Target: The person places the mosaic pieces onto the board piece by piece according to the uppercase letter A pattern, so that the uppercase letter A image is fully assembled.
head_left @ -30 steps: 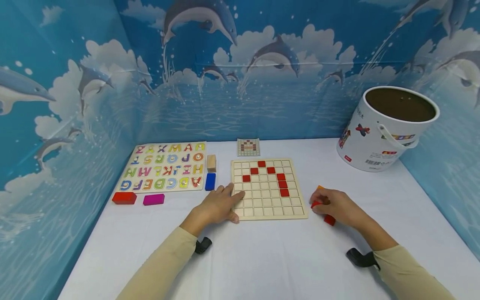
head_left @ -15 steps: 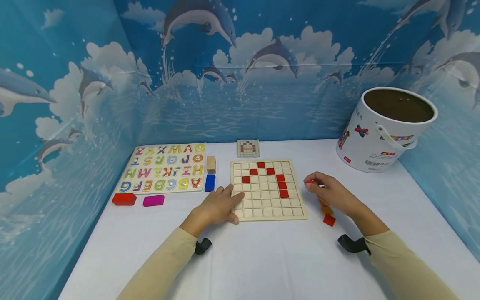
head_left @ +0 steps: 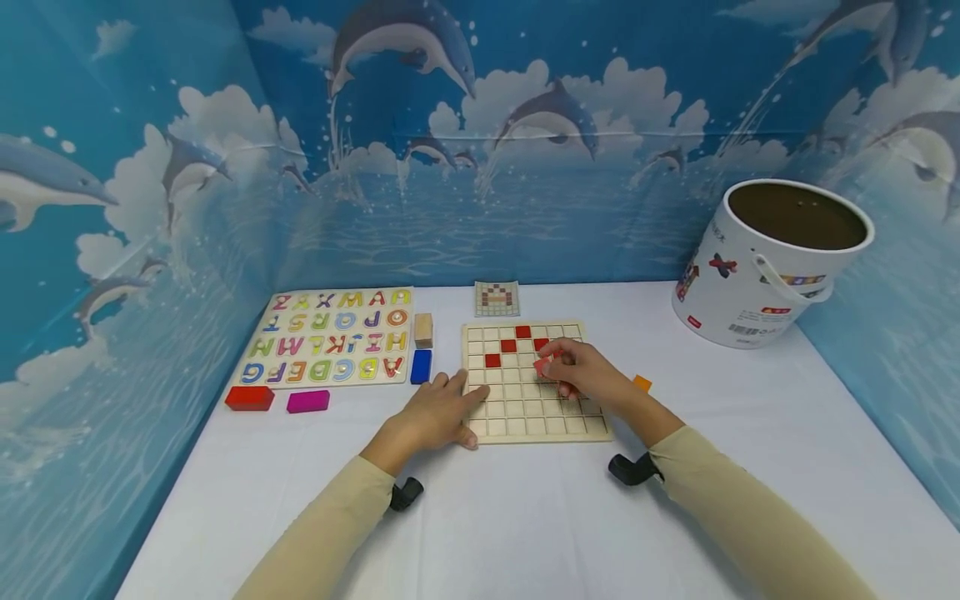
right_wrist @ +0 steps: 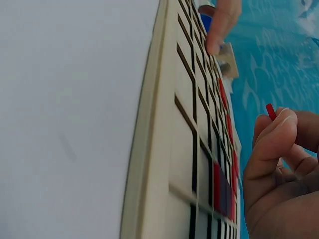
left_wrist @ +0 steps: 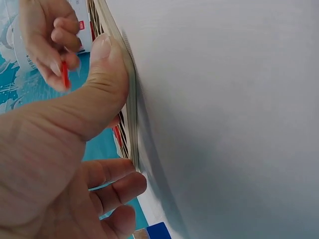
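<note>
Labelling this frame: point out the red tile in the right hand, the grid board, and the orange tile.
red tile (head_left: 542, 367), head view, on its visible face at the fingertips.
grid board (head_left: 517, 414), head view, on a bare lower cell.
orange tile (head_left: 641, 383), head view, on its top face.

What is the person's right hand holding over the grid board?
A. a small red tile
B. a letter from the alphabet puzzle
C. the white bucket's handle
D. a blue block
A: the right hand pinches a small red tile in its fingertips above the grid board, while the left hand rests on the board's left edge.
</note>
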{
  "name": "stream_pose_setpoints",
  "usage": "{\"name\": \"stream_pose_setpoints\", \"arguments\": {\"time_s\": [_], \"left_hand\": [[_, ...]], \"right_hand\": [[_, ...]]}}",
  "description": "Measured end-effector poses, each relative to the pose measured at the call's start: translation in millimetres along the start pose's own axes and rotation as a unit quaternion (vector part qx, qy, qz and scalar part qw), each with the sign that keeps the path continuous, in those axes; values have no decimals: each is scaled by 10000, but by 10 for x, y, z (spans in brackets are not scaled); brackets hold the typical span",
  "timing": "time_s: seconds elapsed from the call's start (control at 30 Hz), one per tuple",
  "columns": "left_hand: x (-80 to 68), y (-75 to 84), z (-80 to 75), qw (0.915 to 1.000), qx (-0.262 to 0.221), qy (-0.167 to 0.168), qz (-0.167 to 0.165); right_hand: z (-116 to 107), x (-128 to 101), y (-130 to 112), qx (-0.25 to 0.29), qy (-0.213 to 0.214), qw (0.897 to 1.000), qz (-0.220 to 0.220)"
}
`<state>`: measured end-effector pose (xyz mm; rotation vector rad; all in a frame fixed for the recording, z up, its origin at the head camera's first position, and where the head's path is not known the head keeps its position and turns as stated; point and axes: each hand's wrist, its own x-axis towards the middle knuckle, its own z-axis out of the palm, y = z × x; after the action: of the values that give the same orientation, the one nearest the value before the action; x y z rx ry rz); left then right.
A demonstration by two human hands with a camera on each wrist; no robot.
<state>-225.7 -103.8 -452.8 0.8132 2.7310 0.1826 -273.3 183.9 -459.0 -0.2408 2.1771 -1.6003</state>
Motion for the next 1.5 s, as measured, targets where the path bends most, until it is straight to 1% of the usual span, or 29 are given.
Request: {"name": "stream_pose_setpoints", "arguments": {"time_s": [0.2,0.3,0.37,0.47,0.6,0.77,0.9,0.97,1.03,1.13,1.2,1.27,1.4,1.5], "left_hand": [[13,-9,3,10000,66,-24,-35],[26,-17,9,9999,105,-58,-62],[33,-21,15,9999,122,-67,-68],[34,-21,15,9998,154,-60,-75],[24,-12,15,9998,133,-33,-109],[22,-11,30,9998,-16,-4,-192],[36,-13,30,9996,19,40,-270],[44,-14,30,9994,50,54,-326],[48,-18,35,9993,31,56,-370],[42,-21,37,9991,-22,55,-414],[33,-23,37,9991,-53,81,-417],[51,-6,22,9991,-80,138,-388],[49,8,26,9989,-133,191,-400],[35,11,46,9989,-128,189,-409]], "right_hand": [[292,239,-59,-34,-176,9998,95],[408,316,-84,-18,-163,9997,180],[466,349,-96,-105,-114,9997,204],[533,378,-117,-465,9,9988,138],[589,386,-150,-1016,120,9948,-11],[637,391,-193,-1614,195,9865,-193],[667,403,-210,-2027,228,9786,-269],[664,400,-219,-2148,235,9760,-256],[627,370,-230,-2157,252,9757,-276],[479,247,-237,-2102,345,9761,-430],[312,97,-222,-2017,448,9768,-561],[85,-119,-202,-1948,630,9772,-553],[-345,-589,-71,-1706,990,9803,-123],[-591,-896,88,-1528,1211,9804,286]]}}
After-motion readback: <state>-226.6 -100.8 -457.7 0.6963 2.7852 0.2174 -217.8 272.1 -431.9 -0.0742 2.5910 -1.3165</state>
